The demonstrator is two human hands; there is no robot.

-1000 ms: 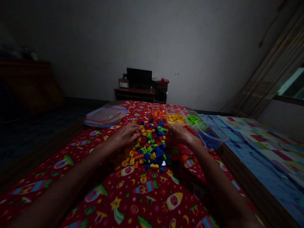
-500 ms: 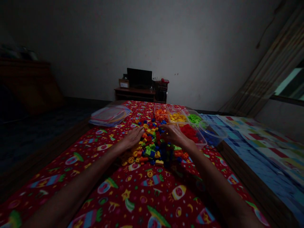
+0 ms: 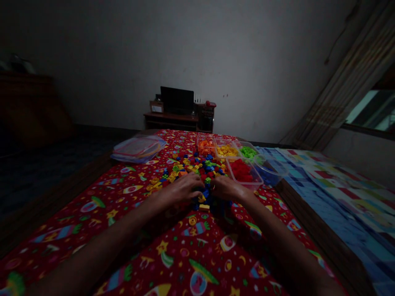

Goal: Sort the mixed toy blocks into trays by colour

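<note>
A heap of small plastic building bricks (image 3: pixel 191 166) in red, blue, yellow, green and orange lies on a red patterned cloth (image 3: pixel 191 255). My left hand (image 3: pixel 182 190) rests palm down on the near edge of the heap, its fingers curled over bricks. My right hand (image 3: pixel 225 188) lies beside it, also palm down on bricks, fingers bent inward toward the left hand. What either hand grips is hidden in the dim light.
Clear tubs stand behind the heap: red bricks (image 3: pixel 242 170), green (image 3: pixel 248 152), yellow (image 3: pixel 226 150), orange (image 3: pixel 205 146), and a blue-filled one (image 3: pixel 271 168). Stacked lids (image 3: pixel 138 147) lie at the back left. A blue patterned mat (image 3: pixel 339 193) lies to the right, a low desk (image 3: pixel 180 119) by the wall.
Both hands have drawn back from the heap's far sides to its near edge and come together. The view has shifted slightly.
</note>
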